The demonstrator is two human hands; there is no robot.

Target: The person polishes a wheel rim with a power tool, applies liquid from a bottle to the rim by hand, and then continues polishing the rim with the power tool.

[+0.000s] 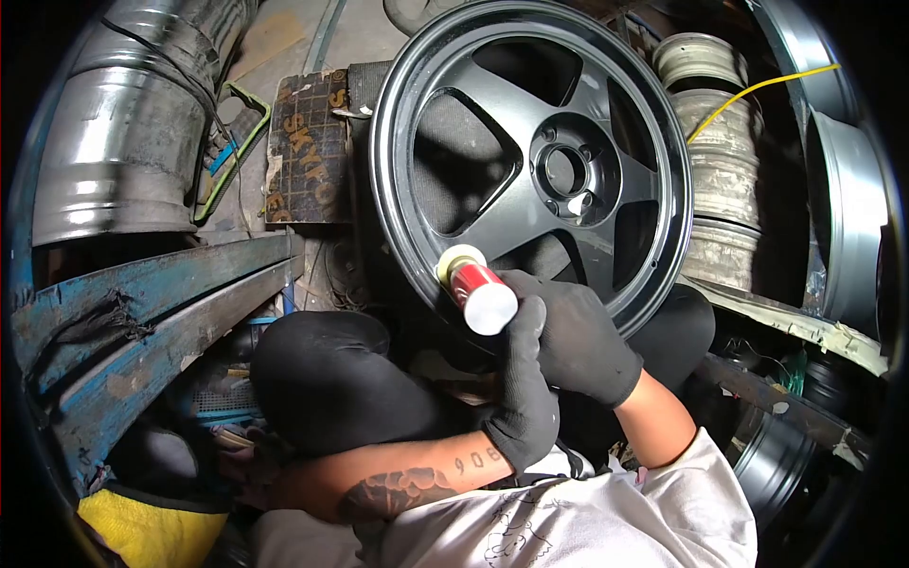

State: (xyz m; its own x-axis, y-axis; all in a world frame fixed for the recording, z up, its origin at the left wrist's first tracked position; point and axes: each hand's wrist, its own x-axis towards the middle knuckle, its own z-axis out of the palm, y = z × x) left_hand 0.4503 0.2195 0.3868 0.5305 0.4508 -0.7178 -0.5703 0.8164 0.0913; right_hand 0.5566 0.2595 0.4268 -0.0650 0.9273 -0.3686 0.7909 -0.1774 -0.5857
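A dark grey five-spoke alloy wheel (488, 142) stands tilted in front of me, its face toward me. On its lower left rim and spoke edge sits a small handheld sander (481, 292), with a red body, a pale round end and a yellowish disc pad against the metal. My right hand (582, 333), in a dark glove, is closed beside the sander, its fingers mostly hidden. Pressed against it, my gloved left hand (526, 388) is closed as well, thumb up along the tool. The sander's handle is hidden by both hands.
Stacked bare wheels (724, 175) stand at right, beside a yellow hose (757, 87). Large shiny metal barrels (128, 142) fill the upper left. A worn blue frame (142, 331) runs along the left, above a yellow cloth (156, 530). My knees flank the wheel.
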